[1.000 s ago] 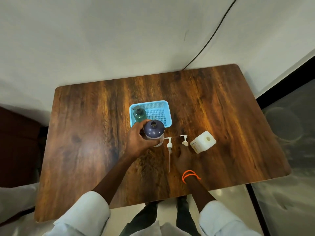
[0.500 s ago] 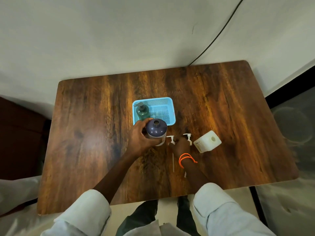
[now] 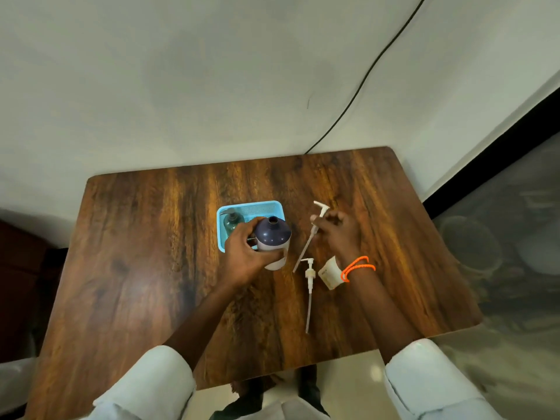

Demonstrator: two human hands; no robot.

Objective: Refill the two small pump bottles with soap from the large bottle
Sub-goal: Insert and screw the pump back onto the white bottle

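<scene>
Presently the left hand (image 3: 242,259) grips the side of the large purple-topped bottle with a white lower body (image 3: 272,242), which stands uncapped on the dark wood-grain table (image 3: 136,268), its open neck up, just in front of the light blue plastic mesh basket (image 3: 260,207). Small green pump bottle (image 3: 232,221), pump fitted, stands in the basket's left end. Right hand (image 3: 338,234), fingers curled, pinches the collar of a white pump head with long dip tube (image 3: 312,233); it is lifted off the table, tube slanting down toward the large bottle's base. Second white pump with dip tube (image 3: 309,286) lies flat on the table, nearer the person. Small white square bottle (image 3: 329,272) lies on its side beside it, partly hidden under the right wrist with its orange cord bracelet (image 3: 357,266).
</scene>
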